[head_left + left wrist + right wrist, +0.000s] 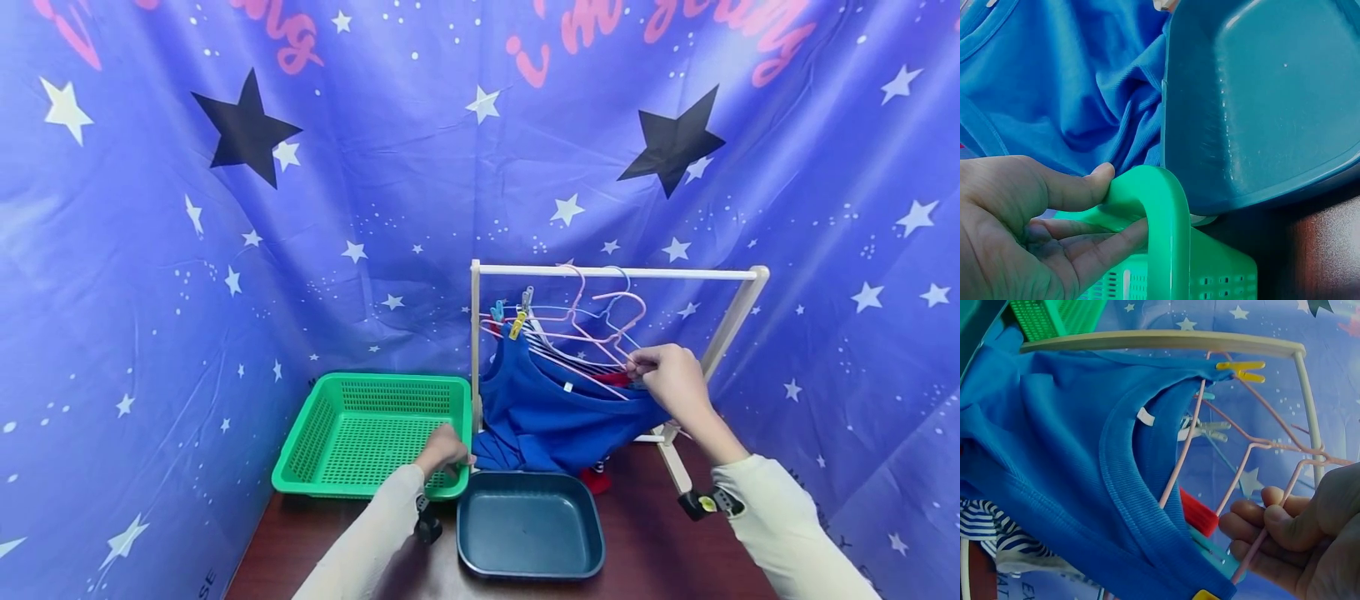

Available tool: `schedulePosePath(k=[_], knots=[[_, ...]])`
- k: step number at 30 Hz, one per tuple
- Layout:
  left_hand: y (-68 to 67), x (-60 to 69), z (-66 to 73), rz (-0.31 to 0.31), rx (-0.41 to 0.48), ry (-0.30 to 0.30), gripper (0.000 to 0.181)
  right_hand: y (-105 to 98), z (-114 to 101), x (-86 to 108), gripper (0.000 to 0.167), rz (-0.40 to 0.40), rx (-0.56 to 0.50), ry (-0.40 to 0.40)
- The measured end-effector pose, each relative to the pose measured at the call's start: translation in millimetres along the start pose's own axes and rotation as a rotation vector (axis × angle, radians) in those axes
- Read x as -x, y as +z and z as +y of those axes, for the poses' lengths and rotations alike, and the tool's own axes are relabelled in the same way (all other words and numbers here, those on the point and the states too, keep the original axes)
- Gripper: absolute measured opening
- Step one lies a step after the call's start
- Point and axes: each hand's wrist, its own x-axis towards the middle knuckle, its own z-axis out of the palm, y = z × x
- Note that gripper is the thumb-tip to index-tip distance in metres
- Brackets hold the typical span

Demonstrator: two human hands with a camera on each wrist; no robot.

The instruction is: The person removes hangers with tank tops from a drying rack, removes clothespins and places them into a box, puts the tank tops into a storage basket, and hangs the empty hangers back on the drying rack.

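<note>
In the head view my left hand [444,450] is at the front right corner of the green basket [390,379]. The left wrist view shows its thumb over the basket's rim [1172,231] and the fingers beneath. My right hand [670,377] pinches the right arm of a pink hanger [1249,555] between thumb and fingers. From this hanger hangs a blue tank top [540,417], with a yellow clothespin [517,326] at its left strap. Another yellow clothespin [1205,595] shows at the opposite strap. The held hanger's hook appears in front of and below the rod.
A wooden rack [686,273] carries more hangers and garments, among them a striped one [1016,531], partly hidden behind the tank top. A dark blue tray [528,525] lies in front of it on the brown table [645,542]. Starry blue curtains [420,208] surround the table.
</note>
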Motion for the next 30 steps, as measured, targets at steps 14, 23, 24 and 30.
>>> schedulePosePath(k=[14,23,24,30], knots=[[0.6,-1.7,-3.6,-0.009,-0.015,0.014,0.049,3,12,4.7,0.038,-0.016,-0.060,-0.039],[-1.2,-2.4,-3.1,-0.021,0.038,0.010,0.037,24,-2,2.3,0.034,-0.028,-0.030,-0.115],[-1.8,-1.4,-2.0,-0.024,0.035,0.005,0.036,26,-3,2.0,0.034,-0.030,-0.028,-0.118],[-2.6,0.1,0.1,-0.026,0.040,-0.009,0.034,40,-7,2.6,0.034,-0.069,-0.022,-0.118]])
